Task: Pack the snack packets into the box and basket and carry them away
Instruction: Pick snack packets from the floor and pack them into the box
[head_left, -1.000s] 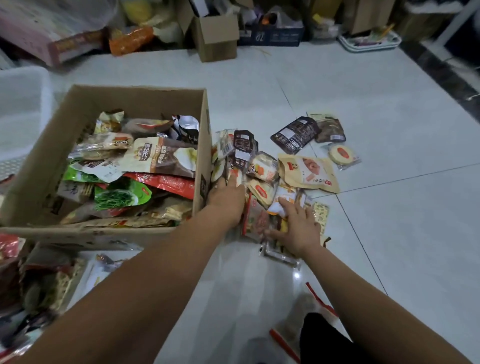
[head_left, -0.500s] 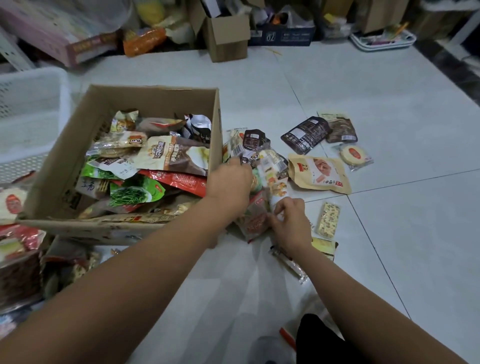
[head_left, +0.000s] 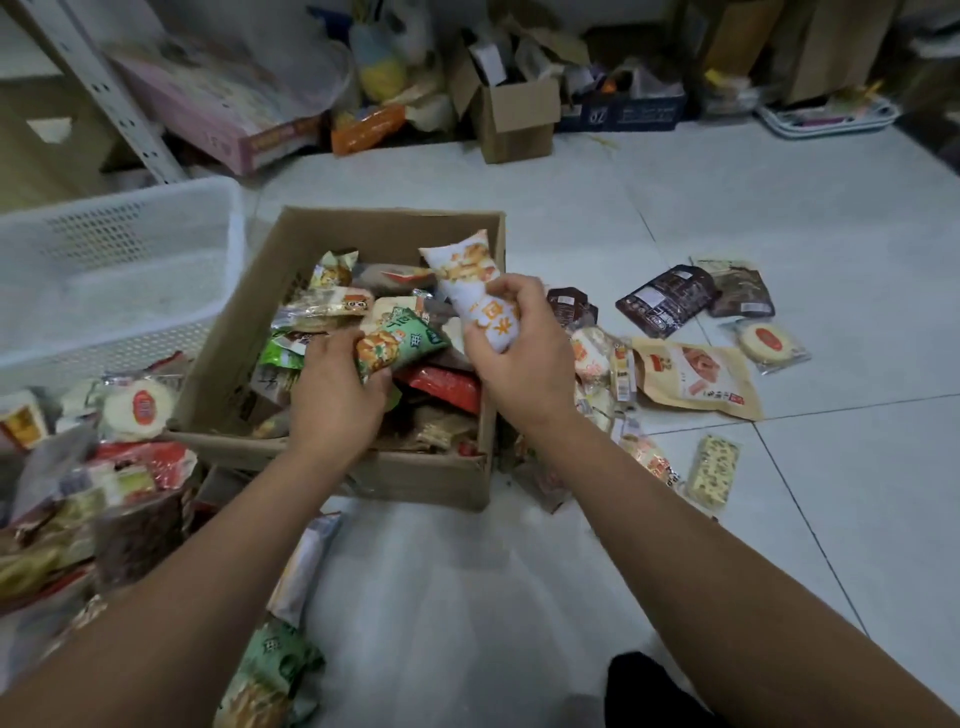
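Note:
An open cardboard box (head_left: 239, 332) stands on the floor, filled with several snack packets. Over it, my left hand (head_left: 332, 400) grips a green snack packet (head_left: 402, 340). My right hand (head_left: 519, 348) holds a white and orange snack packet (head_left: 467, 273) above the box's right side. A white plastic basket (head_left: 109, 280) stands to the left of the box. More packets lie on the tiles to the right, among them a tan pouch (head_left: 696, 376), a dark brown pouch (head_left: 665, 299) and a round wrapped cake (head_left: 769, 343).
A heap of packets (head_left: 88, 467) lies at the left by the box's near corner. A green packet (head_left: 270, 675) rests on the floor near me. Along the back stand a small cardboard box (head_left: 519, 119), a pink box (head_left: 223, 109) and other clutter.
Both hands left the floor pile right of the box and came up over the box, each now holding a packet. The camera view shifted left, showing the basket.

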